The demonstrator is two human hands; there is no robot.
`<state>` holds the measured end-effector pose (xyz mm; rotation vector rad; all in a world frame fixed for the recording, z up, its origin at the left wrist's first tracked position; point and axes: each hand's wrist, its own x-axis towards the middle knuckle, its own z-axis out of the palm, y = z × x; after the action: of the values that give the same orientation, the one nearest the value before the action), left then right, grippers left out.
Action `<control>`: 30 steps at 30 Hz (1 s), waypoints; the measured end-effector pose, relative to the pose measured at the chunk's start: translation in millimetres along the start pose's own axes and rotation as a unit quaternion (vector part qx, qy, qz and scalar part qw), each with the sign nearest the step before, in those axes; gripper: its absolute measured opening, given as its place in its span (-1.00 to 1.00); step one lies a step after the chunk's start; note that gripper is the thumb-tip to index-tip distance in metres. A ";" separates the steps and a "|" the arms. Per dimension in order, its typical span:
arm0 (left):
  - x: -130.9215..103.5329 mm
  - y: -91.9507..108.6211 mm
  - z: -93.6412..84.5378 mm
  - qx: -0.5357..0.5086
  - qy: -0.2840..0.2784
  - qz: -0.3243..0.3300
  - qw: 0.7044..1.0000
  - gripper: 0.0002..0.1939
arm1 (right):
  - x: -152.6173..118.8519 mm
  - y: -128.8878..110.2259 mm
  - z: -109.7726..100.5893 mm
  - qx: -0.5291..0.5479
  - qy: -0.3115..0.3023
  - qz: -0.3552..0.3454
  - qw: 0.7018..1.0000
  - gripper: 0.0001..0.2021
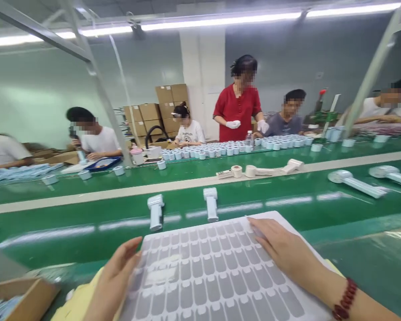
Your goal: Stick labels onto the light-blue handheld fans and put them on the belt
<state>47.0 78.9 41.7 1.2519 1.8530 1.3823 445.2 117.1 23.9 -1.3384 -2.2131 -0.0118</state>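
A white sheet (217, 272) with rows of grey rounded labels fills the lower middle of the head view, tilted over the near edge of the green conveyor. My left hand (118, 274) holds its left edge, fingers bent round it and somewhat blurred. At the upper right part of the sheet, my right hand (277, 245) lies over it, fingers together and touching the surface; the thumb is hard to make out. Just beyond the sheet, a light blue handheld device (156, 213) and a second light blue device (211, 205) rest on the belt.
Green conveyor (103, 214) runs across, with white devices (250, 171) on its pale strip and blue ones at right. A cardboard box (23, 298) stands lower left beside yellow paper (78, 298). Across the line are several people, one in red (237, 107), and many blue cups (214, 149).
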 end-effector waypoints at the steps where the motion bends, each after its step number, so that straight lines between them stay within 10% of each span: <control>1: -6.8 -3.8 2.3 -0.011 -0.010 0.005 1.000 -0.57 | -1.4 3.2 1.6 0.001 0.008 -0.005 1.000 -0.61; 17: -18.0 -30.7 13.6 -0.110 -0.073 0.026 0.991 -0.64 | -5.9 20.2 8.0 0.000 0.019 0.065 0.998 -0.44; 30: -19.0 -26.8 12.6 -0.100 -0.066 0.033 0.992 -0.62 | 7.6 -5.4 -22.7 0.250 0.035 0.254 0.934 -0.38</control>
<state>55.8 66.3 10.0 1.2797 1.5554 1.4432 448.1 114.2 48.1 -1.5240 -1.5953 0.6396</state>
